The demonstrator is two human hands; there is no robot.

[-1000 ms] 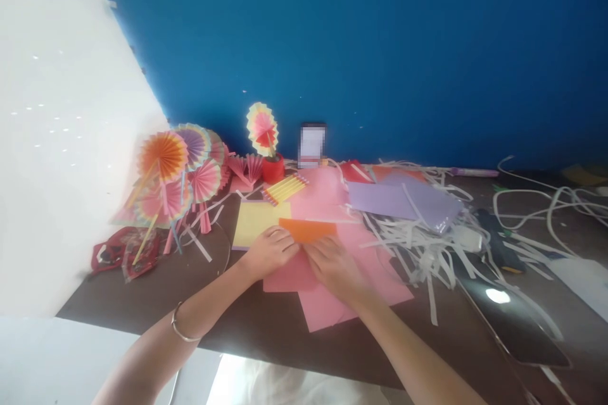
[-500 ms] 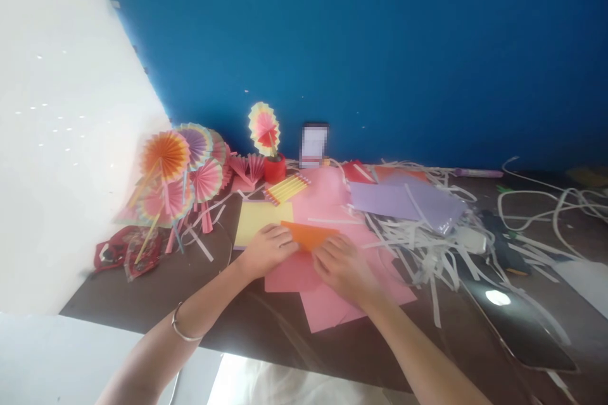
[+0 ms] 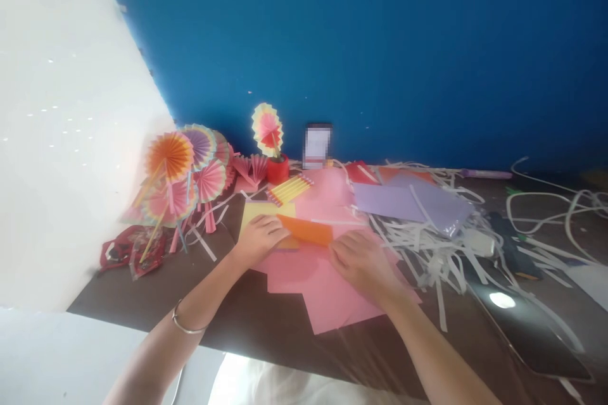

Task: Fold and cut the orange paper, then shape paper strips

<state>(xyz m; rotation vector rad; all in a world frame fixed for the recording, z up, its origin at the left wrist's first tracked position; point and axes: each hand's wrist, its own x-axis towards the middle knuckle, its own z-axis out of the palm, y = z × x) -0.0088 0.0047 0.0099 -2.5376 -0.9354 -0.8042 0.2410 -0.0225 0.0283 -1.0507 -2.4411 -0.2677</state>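
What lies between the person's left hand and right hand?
In the head view, orange paper spans the gap between the left hand and right hand, over pink paper.

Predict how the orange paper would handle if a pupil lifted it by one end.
The orange paper would probably feel very light, since it looks thin. It would likely bend or droop rather than stay rigid: its upper edge curves slightly between the left hand and right hand.

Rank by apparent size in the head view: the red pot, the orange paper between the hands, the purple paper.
1. Purple paper
2. Orange paper, partly covered at its left end
3. Red pot
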